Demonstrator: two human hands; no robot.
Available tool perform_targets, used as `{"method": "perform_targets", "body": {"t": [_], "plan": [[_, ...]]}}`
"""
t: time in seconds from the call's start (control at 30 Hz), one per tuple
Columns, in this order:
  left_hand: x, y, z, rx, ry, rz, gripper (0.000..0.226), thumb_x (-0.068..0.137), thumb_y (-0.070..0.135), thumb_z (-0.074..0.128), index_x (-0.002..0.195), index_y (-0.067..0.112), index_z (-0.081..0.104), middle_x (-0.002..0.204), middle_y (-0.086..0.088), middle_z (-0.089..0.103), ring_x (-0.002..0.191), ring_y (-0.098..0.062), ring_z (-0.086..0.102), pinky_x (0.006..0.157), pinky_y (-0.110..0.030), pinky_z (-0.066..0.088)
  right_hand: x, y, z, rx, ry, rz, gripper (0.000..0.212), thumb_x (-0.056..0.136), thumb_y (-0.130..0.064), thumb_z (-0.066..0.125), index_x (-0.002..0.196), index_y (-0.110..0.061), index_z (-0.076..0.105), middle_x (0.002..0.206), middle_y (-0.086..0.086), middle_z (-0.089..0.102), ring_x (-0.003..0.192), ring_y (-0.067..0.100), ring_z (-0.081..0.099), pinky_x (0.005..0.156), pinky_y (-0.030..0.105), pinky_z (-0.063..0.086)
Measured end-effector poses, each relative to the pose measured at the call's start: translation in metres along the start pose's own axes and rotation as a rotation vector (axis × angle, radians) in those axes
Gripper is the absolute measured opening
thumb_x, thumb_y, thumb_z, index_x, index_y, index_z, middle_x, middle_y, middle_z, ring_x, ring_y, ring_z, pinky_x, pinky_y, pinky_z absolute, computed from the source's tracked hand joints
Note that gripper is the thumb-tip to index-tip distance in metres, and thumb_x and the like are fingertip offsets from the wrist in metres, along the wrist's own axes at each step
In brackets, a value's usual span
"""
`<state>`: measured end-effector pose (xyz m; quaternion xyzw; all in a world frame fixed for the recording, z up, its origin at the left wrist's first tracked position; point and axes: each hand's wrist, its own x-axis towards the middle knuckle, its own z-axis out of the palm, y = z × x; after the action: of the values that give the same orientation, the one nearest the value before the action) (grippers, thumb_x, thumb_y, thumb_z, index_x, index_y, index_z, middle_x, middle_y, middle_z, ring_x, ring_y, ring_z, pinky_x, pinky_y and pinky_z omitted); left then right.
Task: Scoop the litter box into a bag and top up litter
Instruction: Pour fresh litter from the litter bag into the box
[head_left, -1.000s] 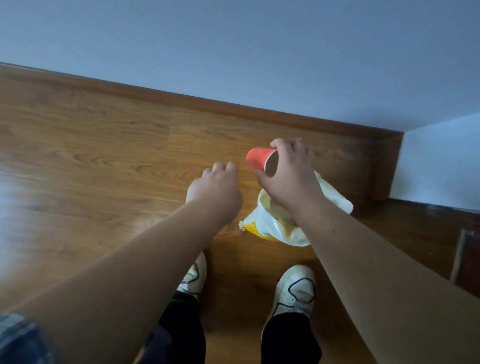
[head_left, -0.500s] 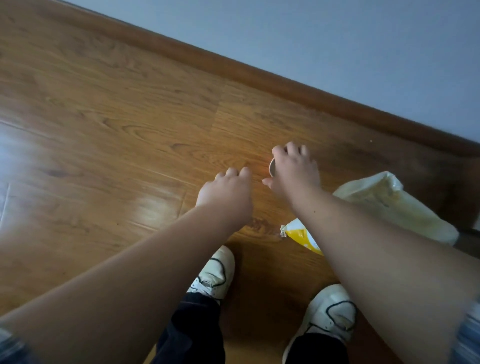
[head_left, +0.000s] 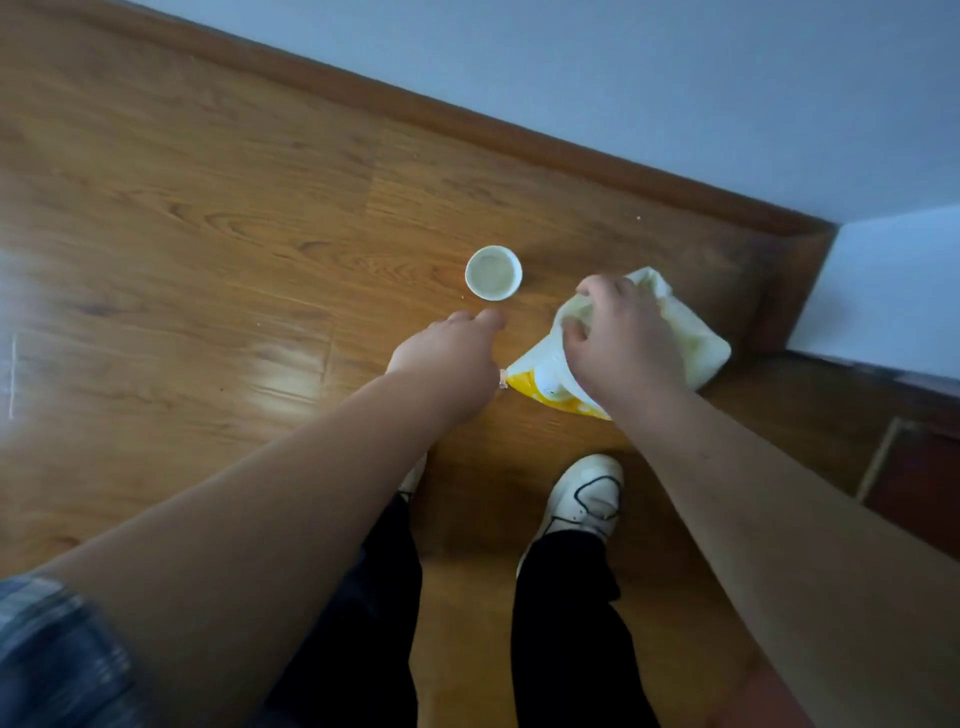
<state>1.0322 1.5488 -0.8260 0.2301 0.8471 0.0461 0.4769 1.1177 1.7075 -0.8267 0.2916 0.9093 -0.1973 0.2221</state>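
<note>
A white and yellow litter bag (head_left: 698, 340) lies on the wooden floor near the wall corner. My right hand (head_left: 621, 335) grips its crumpled top edge, with fingers curled over the opening. A small paper cup (head_left: 493, 273) stands upright on the floor to the left of the bag; I look down into its pale inside. My left hand (head_left: 449, 351) hovers just short of the cup, loosely curled and holding nothing. No litter box is in view.
A wooden skirting board (head_left: 467, 124) runs along the pale wall behind the cup and bag, turning a corner at the right (head_left: 789, 291). My two white shoes (head_left: 584, 493) stand just behind the bag. A darker floor strip lies at the far right.
My right hand set the red cup down on the floor, let go of it and moved right to grip the bag's top. My left hand stayed near the cup.
</note>
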Motion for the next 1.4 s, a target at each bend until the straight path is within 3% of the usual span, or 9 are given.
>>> {"method": "perform_targets", "body": {"t": [0.1, 0.17, 0.33, 0.5, 0.67, 0.87, 1.0, 1.23, 1.4], "plan": [[-0.008, 0.024, 0.006, 0.016, -0.060, 0.064, 0.060, 0.093, 0.020, 0.049, 0.142, 0.048, 0.028, 0.131, 0.002, 0.051, 0.114, -0.023, 0.056, 0.079, -0.041, 0.050, -0.026, 0.052, -0.022, -0.058, -0.060, 0.120, 0.044, 0.086, -0.009, 0.049, 0.128, -0.018, 0.056, 0.125, 0.005, 0.057, 0.117, 0.028, 0.048, 0.091, 0.044, 0.045], [-0.008, 0.038, 0.012, 0.067, -0.100, 0.089, 0.066, 0.094, 0.020, 0.048, 0.144, 0.053, 0.019, 0.128, 0.003, 0.053, 0.108, -0.024, 0.059, 0.076, -0.042, 0.052, -0.037, 0.079, -0.028, -0.092, -0.138, 0.167, 0.052, 0.086, -0.005, 0.048, 0.135, -0.021, 0.054, 0.135, 0.001, 0.054, 0.125, 0.026, 0.043, 0.096, 0.044, 0.045], [-0.001, 0.076, 0.035, 0.181, -0.137, 0.123, 0.081, 0.092, 0.012, 0.044, 0.145, 0.058, 0.003, 0.103, 0.007, 0.066, 0.086, -0.021, 0.065, 0.067, -0.041, 0.059, -0.061, 0.118, -0.007, -0.089, -0.224, -0.033, 0.043, 0.093, -0.008, 0.053, 0.133, -0.021, 0.059, 0.136, -0.001, 0.057, 0.132, 0.023, 0.042, 0.104, 0.043, 0.045], [-0.015, 0.092, 0.052, 0.244, -0.194, 0.050, 0.057, 0.092, 0.011, 0.043, 0.141, 0.042, 0.038, 0.121, 0.003, 0.062, 0.099, -0.023, 0.063, 0.070, -0.037, 0.055, -0.093, 0.124, 0.005, 0.023, -0.145, -0.001, 0.025, 0.098, -0.015, 0.052, 0.115, -0.016, 0.071, 0.119, 0.000, 0.065, 0.124, 0.020, 0.048, 0.089, 0.038, 0.052], [-0.073, 0.109, 0.025, 0.213, -0.124, 0.068, 0.048, 0.093, 0.011, 0.040, 0.130, 0.041, 0.044, 0.118, 0.005, 0.060, 0.097, -0.022, 0.059, 0.065, -0.035, 0.047, -0.150, 0.112, -0.039, 0.093, -0.011, -0.025, 0.021, 0.094, -0.011, 0.058, 0.107, -0.008, 0.074, 0.108, 0.007, 0.071, 0.115, 0.030, 0.056, 0.089, 0.043, 0.054], [-0.207, 0.145, -0.075, 0.164, 0.024, 0.153, 0.033, 0.096, 0.036, 0.053, 0.128, 0.041, 0.048, 0.122, 0.012, 0.059, 0.104, -0.018, 0.059, 0.072, -0.035, 0.052, -0.229, 0.078, -0.174, 0.154, 0.116, -0.121, 0.017, 0.092, -0.008, 0.064, 0.105, -0.006, 0.075, 0.103, 0.008, 0.072, 0.112, 0.031, 0.060, 0.091, 0.042, 0.056], [-0.307, 0.177, -0.163, 0.132, 0.171, 0.203, 0.034, 0.096, 0.040, 0.056, 0.129, 0.039, 0.050, 0.122, 0.014, 0.060, 0.105, -0.015, 0.059, 0.068, -0.032, 0.051, -0.275, 0.040, -0.288, 0.155, 0.201, -0.214, 0.018, 0.095, -0.009, 0.060, 0.107, -0.007, 0.073, 0.105, 0.007, 0.071, 0.112, 0.027, 0.059, 0.099, 0.042, 0.051], [-0.477, 0.210, -0.293, 0.114, 0.445, 0.210, 0.029, 0.095, 0.044, 0.056, 0.123, 0.039, 0.052, 0.115, 0.017, 0.060, 0.101, -0.012, 0.058, 0.069, -0.029, 0.043, -0.349, -0.026, -0.458, 0.220, 0.329, -0.419, 0.019, 0.095, -0.012, 0.057, 0.108, -0.013, 0.071, 0.105, -0.001, 0.066, 0.108, 0.019, 0.054, 0.095, 0.042, 0.049], [-0.588, 0.201, -0.358, 0.028, 0.734, 0.161, 0.023, 0.093, 0.050, 0.056, 0.113, 0.040, 0.054, 0.101, 0.021, 0.059, 0.092, -0.005, 0.054, 0.070, -0.026, 0.045, -0.386, -0.086, -0.548, 0.235, 0.408, -0.614, 0.021, 0.100, -0.022, 0.053, 0.115, -0.022, 0.068, 0.108, -0.018, 0.058, 0.110, 0.001, 0.045, 0.093, 0.020, 0.042]]}}
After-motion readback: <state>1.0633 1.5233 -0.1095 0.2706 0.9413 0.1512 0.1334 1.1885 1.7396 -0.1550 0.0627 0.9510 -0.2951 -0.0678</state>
